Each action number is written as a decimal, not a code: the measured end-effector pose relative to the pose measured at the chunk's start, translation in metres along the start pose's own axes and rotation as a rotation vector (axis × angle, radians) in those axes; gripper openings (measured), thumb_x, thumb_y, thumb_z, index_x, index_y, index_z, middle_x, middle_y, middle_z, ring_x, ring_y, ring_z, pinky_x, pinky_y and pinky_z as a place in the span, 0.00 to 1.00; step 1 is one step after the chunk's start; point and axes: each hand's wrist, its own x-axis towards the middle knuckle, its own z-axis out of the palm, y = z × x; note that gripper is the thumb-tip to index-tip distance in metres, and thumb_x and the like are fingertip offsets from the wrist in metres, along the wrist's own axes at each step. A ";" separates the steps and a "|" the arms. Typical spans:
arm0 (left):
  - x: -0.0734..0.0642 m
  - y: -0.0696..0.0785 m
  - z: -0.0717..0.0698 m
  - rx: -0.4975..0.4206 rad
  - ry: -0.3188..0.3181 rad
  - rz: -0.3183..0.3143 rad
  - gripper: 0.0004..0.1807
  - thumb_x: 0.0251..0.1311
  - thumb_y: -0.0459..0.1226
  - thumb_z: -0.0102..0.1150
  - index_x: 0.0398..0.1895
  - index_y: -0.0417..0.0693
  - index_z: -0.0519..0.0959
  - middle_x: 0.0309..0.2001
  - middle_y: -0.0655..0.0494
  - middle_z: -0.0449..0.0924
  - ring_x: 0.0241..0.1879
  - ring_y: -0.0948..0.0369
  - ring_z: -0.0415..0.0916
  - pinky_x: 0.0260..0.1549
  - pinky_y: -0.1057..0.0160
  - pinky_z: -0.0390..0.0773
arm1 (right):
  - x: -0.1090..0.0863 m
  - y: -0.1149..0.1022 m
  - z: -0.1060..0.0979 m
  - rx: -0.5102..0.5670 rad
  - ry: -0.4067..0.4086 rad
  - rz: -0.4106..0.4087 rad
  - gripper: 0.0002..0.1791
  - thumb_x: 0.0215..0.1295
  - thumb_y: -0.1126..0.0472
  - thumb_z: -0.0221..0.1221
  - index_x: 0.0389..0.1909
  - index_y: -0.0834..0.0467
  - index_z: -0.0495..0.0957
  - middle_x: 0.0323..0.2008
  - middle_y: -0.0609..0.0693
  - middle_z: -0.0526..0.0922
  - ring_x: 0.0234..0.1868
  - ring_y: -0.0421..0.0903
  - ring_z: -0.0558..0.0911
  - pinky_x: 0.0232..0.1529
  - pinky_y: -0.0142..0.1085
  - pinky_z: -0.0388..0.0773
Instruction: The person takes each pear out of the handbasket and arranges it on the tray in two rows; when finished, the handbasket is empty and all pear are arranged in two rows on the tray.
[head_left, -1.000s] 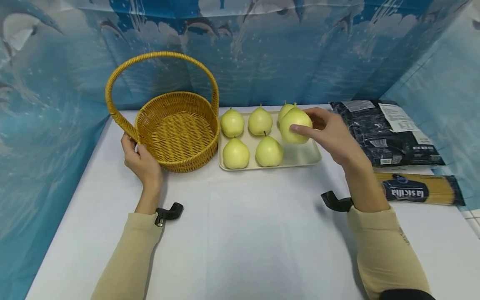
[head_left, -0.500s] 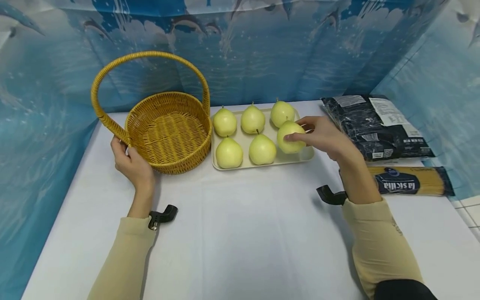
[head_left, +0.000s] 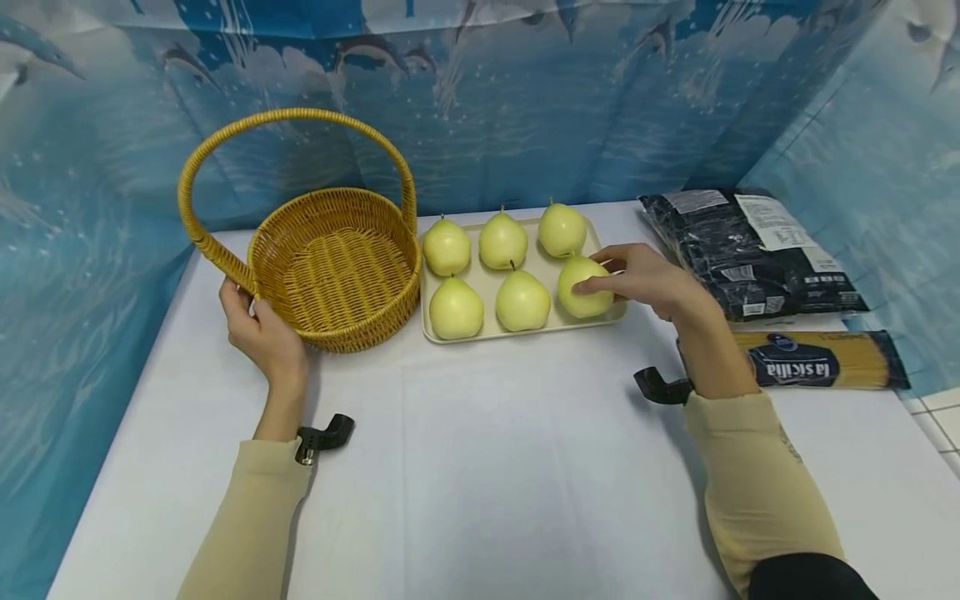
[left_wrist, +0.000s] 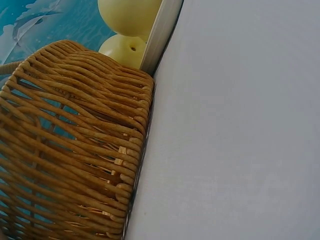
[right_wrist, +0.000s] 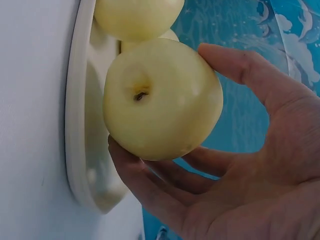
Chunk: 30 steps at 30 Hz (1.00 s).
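In the head view my left hand grips the left side of a round wicker basket, at the base of its tall arched handle. Nothing lies inside the basket. Its woven wall fills the left of the left wrist view, where the hand is barely visible. My right hand holds a yellow-green pear between thumb and fingers, at the front right of a cream tray. In the right wrist view the held pear shows its blossom end; whether it touches the tray is unclear.
Several other pears stand stem-up on the tray, among them a back right pear close behind the held one. To the right lie a black plastic package and a pack of spaghetti. A blue dolphin-print curtain hangs behind the white table.
My right hand has lowered the pear from in front of the back right pear down to the tray's front right corner. The left hand keeps its grip on the basket. The head view has shifted slightly.
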 end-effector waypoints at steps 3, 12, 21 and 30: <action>0.000 0.000 0.000 0.006 0.004 0.001 0.27 0.72 0.26 0.35 0.68 0.43 0.76 0.61 0.38 0.81 0.52 0.46 0.77 0.45 0.63 0.72 | 0.002 0.005 -0.002 -0.001 -0.022 0.008 0.48 0.69 0.44 0.66 0.80 0.65 0.59 0.74 0.68 0.66 0.65 0.59 0.72 0.57 0.50 0.77; 0.002 0.005 0.000 0.025 0.020 0.013 0.26 0.72 0.26 0.35 0.67 0.42 0.76 0.60 0.38 0.82 0.51 0.49 0.77 0.46 0.63 0.71 | 0.005 0.007 -0.001 0.005 -0.051 0.016 0.48 0.70 0.42 0.66 0.79 0.65 0.59 0.68 0.68 0.72 0.40 0.53 0.83 0.55 0.50 0.78; -0.001 0.006 0.001 0.027 0.003 0.005 0.27 0.72 0.25 0.36 0.68 0.45 0.76 0.63 0.39 0.81 0.58 0.49 0.78 0.51 0.62 0.73 | -0.002 0.007 -0.005 0.009 -0.051 0.009 0.49 0.69 0.39 0.66 0.79 0.64 0.61 0.72 0.67 0.70 0.45 0.53 0.82 0.58 0.51 0.77; -0.001 0.010 -0.001 0.069 -0.015 0.026 0.26 0.72 0.25 0.37 0.67 0.42 0.76 0.63 0.38 0.81 0.61 0.48 0.78 0.55 0.62 0.74 | -0.003 0.008 -0.008 0.029 -0.046 0.005 0.49 0.70 0.37 0.64 0.79 0.64 0.62 0.73 0.66 0.69 0.54 0.57 0.80 0.63 0.54 0.74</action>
